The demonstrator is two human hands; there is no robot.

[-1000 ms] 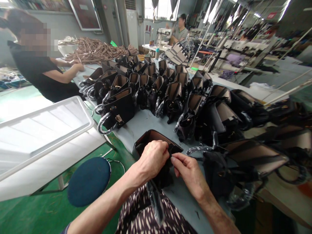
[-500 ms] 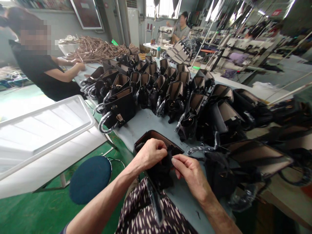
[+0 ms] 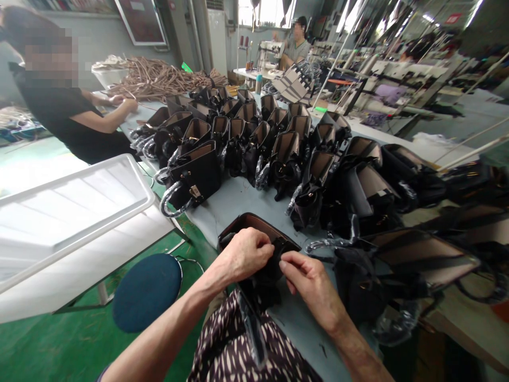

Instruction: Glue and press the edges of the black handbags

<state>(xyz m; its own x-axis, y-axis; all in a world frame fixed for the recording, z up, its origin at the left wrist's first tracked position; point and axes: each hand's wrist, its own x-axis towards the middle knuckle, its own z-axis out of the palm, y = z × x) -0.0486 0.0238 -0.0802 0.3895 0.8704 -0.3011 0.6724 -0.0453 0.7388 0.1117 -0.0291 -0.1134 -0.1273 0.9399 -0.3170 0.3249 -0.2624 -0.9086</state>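
Note:
A black handbag (image 3: 233,233) with a brown lining lies on the table edge close to my body. My left hand (image 3: 252,252) is closed in a pinch at the bag's upper side, on dark material. Just to its right, my right hand (image 3: 304,270) pinches at the same dark material with thumb and forefinger; what exactly lies between its fingertips is too dark to make out. A plastic-wrapped handle (image 3: 252,331) hangs from the bag over a patterned apron (image 3: 217,350).
Rows of black handbags (image 3: 199,178) with wrapped handles cover the blue-grey table (image 3: 228,204). To the left are a white tray (image 3: 131,204) and a round blue stool (image 3: 148,293). A co-worker (image 3: 59,111) handles brown strips (image 3: 155,79). Sewing machines stand farther back.
Both hands stay nearly in place at the bag, with only slight finger movement. The dark material between them has shifted a little. The co-worker at left has leaned slightly left.

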